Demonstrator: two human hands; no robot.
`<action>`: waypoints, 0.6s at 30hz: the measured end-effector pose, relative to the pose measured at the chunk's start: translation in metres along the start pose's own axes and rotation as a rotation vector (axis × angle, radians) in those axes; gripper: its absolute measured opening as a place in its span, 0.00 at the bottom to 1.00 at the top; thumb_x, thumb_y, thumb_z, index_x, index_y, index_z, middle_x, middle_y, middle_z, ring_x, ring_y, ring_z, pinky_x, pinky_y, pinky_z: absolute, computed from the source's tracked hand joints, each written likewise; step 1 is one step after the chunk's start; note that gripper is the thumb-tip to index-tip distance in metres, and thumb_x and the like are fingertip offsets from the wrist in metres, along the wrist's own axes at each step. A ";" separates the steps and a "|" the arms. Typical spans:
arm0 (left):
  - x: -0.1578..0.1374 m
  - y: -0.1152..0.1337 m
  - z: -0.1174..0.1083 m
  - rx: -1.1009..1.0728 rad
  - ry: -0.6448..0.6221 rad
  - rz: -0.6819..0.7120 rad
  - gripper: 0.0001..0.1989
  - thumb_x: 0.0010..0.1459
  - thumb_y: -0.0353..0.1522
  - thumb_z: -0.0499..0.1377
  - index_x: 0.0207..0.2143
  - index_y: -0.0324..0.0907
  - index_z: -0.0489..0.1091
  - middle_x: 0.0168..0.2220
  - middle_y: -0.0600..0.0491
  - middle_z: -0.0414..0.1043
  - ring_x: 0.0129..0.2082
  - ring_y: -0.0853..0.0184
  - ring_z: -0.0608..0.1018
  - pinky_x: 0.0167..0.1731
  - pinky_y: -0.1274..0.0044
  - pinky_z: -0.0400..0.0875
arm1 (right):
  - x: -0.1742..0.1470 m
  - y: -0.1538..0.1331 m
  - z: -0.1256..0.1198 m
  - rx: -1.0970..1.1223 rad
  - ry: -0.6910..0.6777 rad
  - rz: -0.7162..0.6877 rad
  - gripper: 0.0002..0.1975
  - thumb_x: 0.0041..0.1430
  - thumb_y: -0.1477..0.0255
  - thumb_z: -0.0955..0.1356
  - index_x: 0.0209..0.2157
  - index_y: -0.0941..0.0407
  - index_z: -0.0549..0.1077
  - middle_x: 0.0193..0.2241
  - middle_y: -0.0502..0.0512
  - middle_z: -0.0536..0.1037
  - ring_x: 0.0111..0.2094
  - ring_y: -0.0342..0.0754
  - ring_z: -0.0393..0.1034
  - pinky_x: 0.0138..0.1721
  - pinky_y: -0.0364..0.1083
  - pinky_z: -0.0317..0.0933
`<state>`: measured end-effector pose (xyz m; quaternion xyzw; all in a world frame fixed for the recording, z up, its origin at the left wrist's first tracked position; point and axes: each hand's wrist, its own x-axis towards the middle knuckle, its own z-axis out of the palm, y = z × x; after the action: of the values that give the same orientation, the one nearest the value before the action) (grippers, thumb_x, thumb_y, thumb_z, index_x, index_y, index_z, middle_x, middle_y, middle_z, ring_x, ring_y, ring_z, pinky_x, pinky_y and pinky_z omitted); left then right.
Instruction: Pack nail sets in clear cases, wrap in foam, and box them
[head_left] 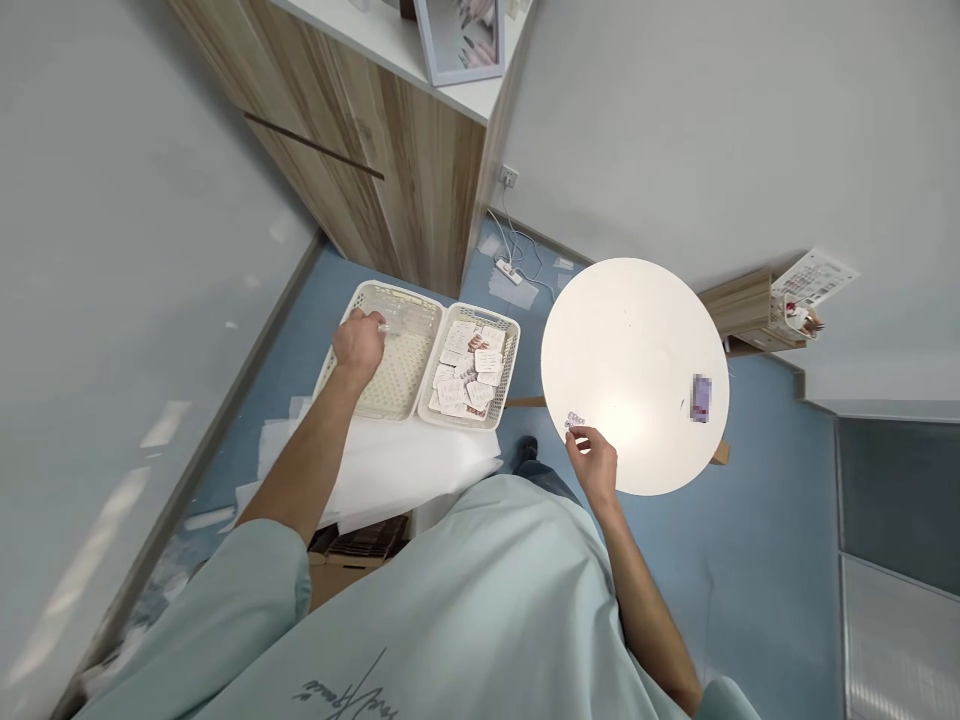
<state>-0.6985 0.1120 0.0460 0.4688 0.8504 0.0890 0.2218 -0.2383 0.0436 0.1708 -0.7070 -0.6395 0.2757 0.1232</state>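
My left hand (360, 346) is over the left white plastic basket (375, 405), its fingers closed on a small clear plastic piece (384, 328). More clear plastic lies in that basket, too faint to tell its kind. At the near left edge of the round white table (622, 320), my right hand (595, 466) pinches a small card with purplish nail-like shapes (575, 419). A second white basket (513, 345), beside the first, holds many white cards (454, 390), some with dark reddish nail-like shapes.
A purple item (701, 398), partly pixelated, lies on the table's right side. A wooden cabinet (360, 130) bears a framed picture (465, 75). White sheeting (420, 460) lies below the baskets. A power strip (508, 272) with cords rests on the blue floor (780, 520).
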 end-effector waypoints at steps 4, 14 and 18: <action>-0.034 0.025 -0.015 -0.123 0.113 0.012 0.14 0.64 0.31 0.60 0.51 0.43 0.77 0.50 0.44 0.72 0.46 0.53 0.75 0.50 0.67 0.68 | 0.008 0.005 -0.002 0.026 -0.040 -0.081 0.15 0.66 0.58 0.66 0.41 0.52 0.79 0.41 0.56 0.85 0.33 0.51 0.79 0.38 0.49 0.70; -0.141 0.156 -0.010 -0.814 0.058 0.099 0.24 0.48 0.50 0.73 0.39 0.41 0.81 0.27 0.55 0.69 0.27 0.68 0.70 0.30 0.75 0.66 | 0.049 0.024 -0.030 0.220 -0.143 -0.288 0.15 0.66 0.57 0.67 0.42 0.51 0.81 0.39 0.54 0.85 0.33 0.50 0.78 0.40 0.49 0.72; -0.187 0.216 0.017 -1.048 -0.186 0.098 0.23 0.44 0.48 0.76 0.34 0.41 0.81 0.22 0.59 0.61 0.22 0.72 0.65 0.24 0.77 0.61 | 0.059 0.041 -0.051 0.452 -0.268 -0.307 0.19 0.62 0.53 0.72 0.46 0.51 0.82 0.40 0.54 0.84 0.31 0.48 0.76 0.38 0.47 0.72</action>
<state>-0.4403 0.0723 0.1637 0.3402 0.6457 0.4702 0.4963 -0.1744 0.1039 0.1769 -0.5141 -0.6718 0.4802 0.2320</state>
